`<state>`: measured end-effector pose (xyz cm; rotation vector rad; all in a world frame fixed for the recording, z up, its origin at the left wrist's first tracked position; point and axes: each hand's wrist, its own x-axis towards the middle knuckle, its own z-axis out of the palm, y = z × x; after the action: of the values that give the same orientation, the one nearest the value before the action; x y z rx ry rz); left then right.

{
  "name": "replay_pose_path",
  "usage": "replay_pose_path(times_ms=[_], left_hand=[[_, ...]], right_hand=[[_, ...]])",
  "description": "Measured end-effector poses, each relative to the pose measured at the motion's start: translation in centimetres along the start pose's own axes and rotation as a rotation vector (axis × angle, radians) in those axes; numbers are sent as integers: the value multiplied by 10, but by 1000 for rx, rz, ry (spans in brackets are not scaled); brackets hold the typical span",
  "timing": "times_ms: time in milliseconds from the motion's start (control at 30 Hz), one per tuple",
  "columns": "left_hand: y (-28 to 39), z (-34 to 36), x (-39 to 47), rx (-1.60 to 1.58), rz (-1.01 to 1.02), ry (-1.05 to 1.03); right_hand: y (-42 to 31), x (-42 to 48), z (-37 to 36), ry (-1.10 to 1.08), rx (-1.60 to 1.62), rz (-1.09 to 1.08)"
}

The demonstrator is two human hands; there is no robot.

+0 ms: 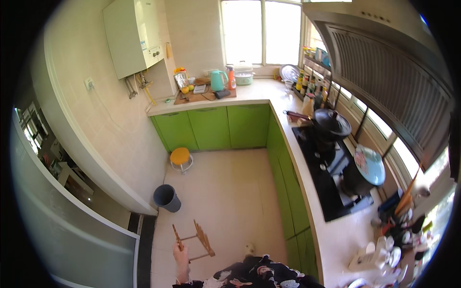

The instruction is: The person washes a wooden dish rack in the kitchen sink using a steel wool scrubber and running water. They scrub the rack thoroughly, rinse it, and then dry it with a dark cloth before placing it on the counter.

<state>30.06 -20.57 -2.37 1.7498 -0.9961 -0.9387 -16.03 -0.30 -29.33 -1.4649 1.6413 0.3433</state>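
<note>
My left hand is closed around one side of a small wooden rack, held low over the tiled floor. Two slatted wooden sides, joined by thin crossbars, make up the rack; it looks like a dish rack. My right hand is out of view. Dark patterned clothing covers my body at the bottom edge, and one foot shows just ahead of it.
A dark waste bin and a yellow-topped stool stand along the left wall. Green cabinets run under an L-shaped counter. On the right, a gas hob carries a covered wok and a pot. A sliding door is at left.
</note>
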Motion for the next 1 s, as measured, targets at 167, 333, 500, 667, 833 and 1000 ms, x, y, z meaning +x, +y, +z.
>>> replay_pose_path(times_ms=[167, 333, 500, 667, 833, 1000], left_hand=[[84, 61, 76, -117, 45, 74], [70, 64, 138, 67, 136, 230], [85, 71, 194, 153, 9, 320], [124, 106, 293, 203, 25, 441], [177, 139, 409, 126, 189, 409], [231, 198, 480, 38, 222, 263]], right_hand=[[2, 124, -189, 493, 293, 355], [-82, 182, -395, 609, 431, 112], [-111, 233, -479, 787, 657, 141], [0, 291, -408, 376, -413, 4], [-9, 275, -378, 90, -55, -223], [31, 332, -377, 102, -119, 79]])
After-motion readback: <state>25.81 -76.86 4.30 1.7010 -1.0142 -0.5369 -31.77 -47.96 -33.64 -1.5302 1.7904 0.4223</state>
